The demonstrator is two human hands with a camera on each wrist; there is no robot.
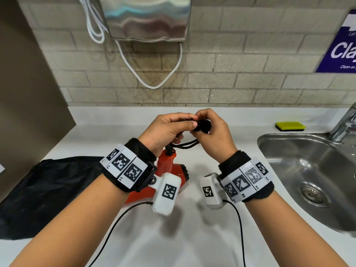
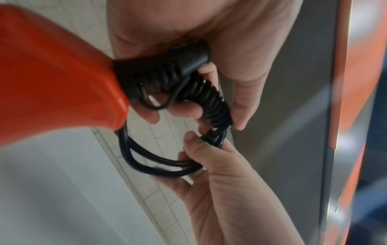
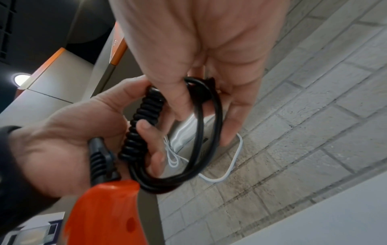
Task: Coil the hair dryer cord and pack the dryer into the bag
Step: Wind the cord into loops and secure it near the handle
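Left grip: the left hand [image 1: 165,130], centre of the head view, has its fingers curled round the gathered loops of the cord [image 3: 196,167], close to where the cord leaves the dryer handle.
Right grip: the right hand [image 1: 213,130], just beside the left and touching it, pinches the cord at the black plug [image 1: 202,125], fingers curled.
Hair dryer: the orange hair dryer [image 1: 169,170] sits below the hands in the middle of the head view, handle end up; whether its body rests on the table [image 1: 192,237] or hangs from the cord, I cannot tell.
Cord: black; a ribbed strain relief [image 2: 150,81] at the handle, then a tightly wound section [image 3: 144,124], then smooth loops held between both hands.
Handling, as I judge it: the cord is limp but springy, and the loops will likely fall open if released, so keep the bundle pinched where the strands cross. The dryer body is hard, smooth plastic, fairly light; the handle gives the surest hold.
Bag: the black bag [image 1: 48,191] lies slumped at lower left of the head view, well apart from the hands. It is soft cloth; its mouth and contents are not visible.
Sink: the steel sink [image 1: 279,151] at right shows only its drain.
Sponge: a yellow sponge [image 1: 290,125] lies behind the sink.
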